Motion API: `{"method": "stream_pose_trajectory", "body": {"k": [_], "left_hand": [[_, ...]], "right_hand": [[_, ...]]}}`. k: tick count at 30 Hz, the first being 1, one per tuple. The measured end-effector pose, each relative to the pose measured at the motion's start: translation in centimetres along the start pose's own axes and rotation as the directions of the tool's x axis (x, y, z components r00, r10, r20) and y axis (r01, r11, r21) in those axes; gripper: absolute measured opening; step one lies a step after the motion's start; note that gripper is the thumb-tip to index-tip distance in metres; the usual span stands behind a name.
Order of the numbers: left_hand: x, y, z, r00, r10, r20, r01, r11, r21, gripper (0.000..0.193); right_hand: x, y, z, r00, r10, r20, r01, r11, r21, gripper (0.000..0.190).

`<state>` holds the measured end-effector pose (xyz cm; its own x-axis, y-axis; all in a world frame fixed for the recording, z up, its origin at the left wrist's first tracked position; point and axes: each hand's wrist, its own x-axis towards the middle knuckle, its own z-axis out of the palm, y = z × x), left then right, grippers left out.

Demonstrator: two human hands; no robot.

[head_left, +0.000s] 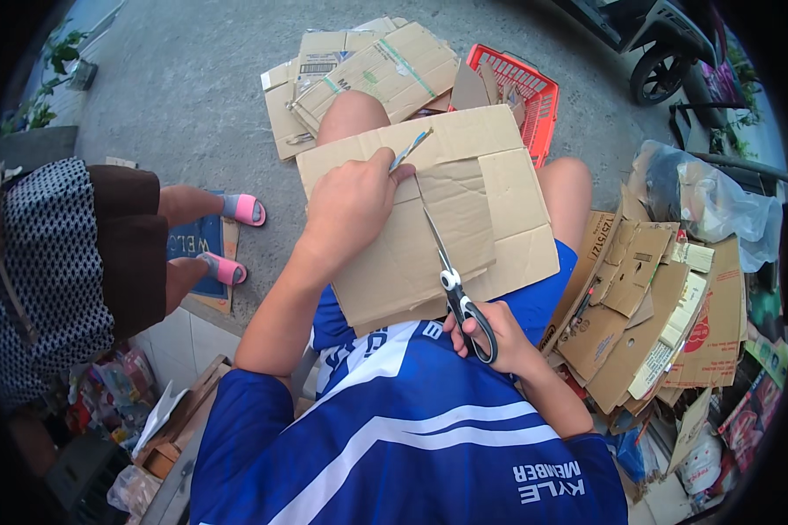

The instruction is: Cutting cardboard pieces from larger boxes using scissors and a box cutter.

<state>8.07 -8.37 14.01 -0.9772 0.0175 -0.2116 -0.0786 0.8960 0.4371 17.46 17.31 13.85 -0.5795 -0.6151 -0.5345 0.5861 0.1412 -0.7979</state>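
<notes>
A flattened piece of brown cardboard (525, 210) rests across my lap, with a smaller cardboard panel (456, 210) lying on it. My left hand (354, 207) grips the cardboard at its upper left, thumb on the surface. By its fingertips a thin strip with blue on it (410, 151) sticks up. Low on the right, my right hand (502, 338) holds black-and-white handled scissors (452, 279) by their loops. Their blades point away from me and lie along a slit in the cardboard. The blades look nearly together; the lower blade is partly hidden.
Flattened boxes (381, 72) and a red plastic basket (528, 98) of cardboard scraps lie beyond my knees. More cardboard (630, 308) is stacked at right, near a plastic bag (729, 190). A person in pink slippers (246, 210) stands left by a doormat (200, 275). A motorcycle wheel (660, 72) shows upper right.
</notes>
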Motion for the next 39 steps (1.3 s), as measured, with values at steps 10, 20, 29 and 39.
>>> {"method": "stream_pose_trajectory", "body": {"k": [10,20,29,39], "left_hand": [[-0.1,0.3,-0.4,0.998,-0.021,0.051,0.022,1.000,-0.020,0.031],[0.5,-0.5,-0.3,0.999,0.021,-0.047,-0.026,0.994,-0.109,0.031],[0.4,0.5,-0.2,0.998,0.042,0.055,-0.041,0.999,-0.027,0.030],[0.4,1.2,0.1,0.992,0.116,0.051,-0.117,0.993,0.018,0.028]], "right_hand": [[0.0,1.8,0.3,0.998,0.066,-0.017,-0.063,0.989,0.134,0.035],[-0.9,0.3,-1.8,0.994,0.053,0.092,-0.060,0.995,0.074,0.051],[-0.8,-0.4,-1.4,0.994,0.109,-0.017,-0.110,0.992,-0.058,0.054],[-0.2,1.0,-0.3,0.997,0.080,-0.015,-0.079,0.994,0.072,0.046]]}}
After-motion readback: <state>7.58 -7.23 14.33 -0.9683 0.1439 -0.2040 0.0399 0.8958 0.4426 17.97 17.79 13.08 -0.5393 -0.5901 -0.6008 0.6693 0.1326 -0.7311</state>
